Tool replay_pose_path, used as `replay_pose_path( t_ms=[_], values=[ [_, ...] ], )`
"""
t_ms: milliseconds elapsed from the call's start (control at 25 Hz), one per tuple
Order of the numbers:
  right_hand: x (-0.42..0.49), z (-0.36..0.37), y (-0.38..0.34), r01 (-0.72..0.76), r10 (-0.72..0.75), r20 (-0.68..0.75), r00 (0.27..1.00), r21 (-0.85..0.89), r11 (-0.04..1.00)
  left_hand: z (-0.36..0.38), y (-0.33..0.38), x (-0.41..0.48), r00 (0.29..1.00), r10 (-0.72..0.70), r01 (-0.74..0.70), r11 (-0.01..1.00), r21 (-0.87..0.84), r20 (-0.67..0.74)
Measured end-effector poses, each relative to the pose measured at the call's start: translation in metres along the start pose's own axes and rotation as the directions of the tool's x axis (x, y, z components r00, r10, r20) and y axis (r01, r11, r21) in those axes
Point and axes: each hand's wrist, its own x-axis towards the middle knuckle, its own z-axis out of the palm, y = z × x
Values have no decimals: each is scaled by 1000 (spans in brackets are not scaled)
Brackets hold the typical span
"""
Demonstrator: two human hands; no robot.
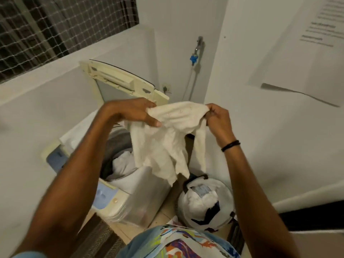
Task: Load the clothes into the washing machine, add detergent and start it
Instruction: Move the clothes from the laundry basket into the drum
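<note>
A cream-white garment [167, 142] hangs in front of me, held up by both hands. My left hand [135, 112] grips its top left edge, and my right hand [218, 118] pinches its top right edge. Below and left stands a top-loading washing machine [119, 200] with its lid [119, 81] raised; light and grey clothes [121, 162] lie in the drum. A round white laundry basket [204, 202] with white and dark clothes sits on the floor to the machine's right, under the garment's hanging end.
A tap with a blue hose fitting [195, 56] is on the back wall. White walls close in on the left and right, with a paper notice [305, 43] on the right wall. A netted window [55, 25] is at the upper left. A patterned mat [100, 237] lies before the machine.
</note>
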Motion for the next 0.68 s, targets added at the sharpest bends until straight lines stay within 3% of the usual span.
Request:
replay_pose_path(
  t_ms=[120,240,360,440,680],
  values=[
    [25,30,-32,71,-73,-16,997,-89,993,-49,-42,-35,970,-124,120,992,-30,-209],
    [30,77,-60,9,-8,92,996,-12,1000,-76,-81,-55,866,-186,125,979,-158,-465],
    [29,138,-78,-94,64,204,977,141,985,-92,-114,-59,617,-317,106,940,-323,-720],
    [28,172,-90,-148,95,249,964,201,968,-100,-131,-59,473,-369,-9,906,-423,-800],
    [33,253,-104,-211,103,339,935,299,931,-122,-168,-50,56,-363,-152,918,-367,-930]
  ],
)
